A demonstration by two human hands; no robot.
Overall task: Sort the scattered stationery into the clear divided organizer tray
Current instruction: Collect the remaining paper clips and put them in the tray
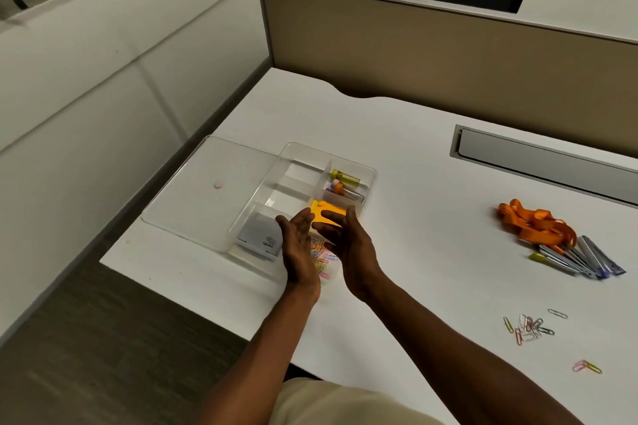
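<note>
Head view, desk seen from above.

Item: clear divided organizer tray (pixel 359 167). Transparent rigid plastic, rounded corners, thin inner walls. It sits at the near-left part of the white desk (pixel 414 155), with its flat clear lid (pixel 207 190) lying just beside it to the left, presumably set off to leave the compartments open for filling.

Contents, by compartment: far right, capped tubes (pixel 345 183), yellow, orange and purple ends, laid lengthwise as the narrow slot requires. Below them, an orange sticky-note pad (pixel 326 214), flat, matte paper. Near left, a grey box (pixel 259 238) with printed lettering, cardboard or plastic, cannot tell. Near right, coloured paper clips in tray (pixel 319 254), thin coated wire, partly hidden by the hands.

Item: left hand (pixel 298 245) and right hand (pixel 345 238). Both hover over the clip compartment, palms turned toward each other, fingers straight and relaxed, holding nothing visible; likely placed to let clips fall into it.

Unsorted stock, far right of desk: orange-handled scissors (pixel 535 224), glossy plastic loops, heaped against slim metallic pens (pixel 580 257). Nearer: loose paper clips (pixel 528 326), a small tangle, and a pink-and-yellow clip pair (pixel 587 366). Judged about half sorted.

Fixture: grey cable hatch (pixel 538 159), recessed in the desk.
</note>
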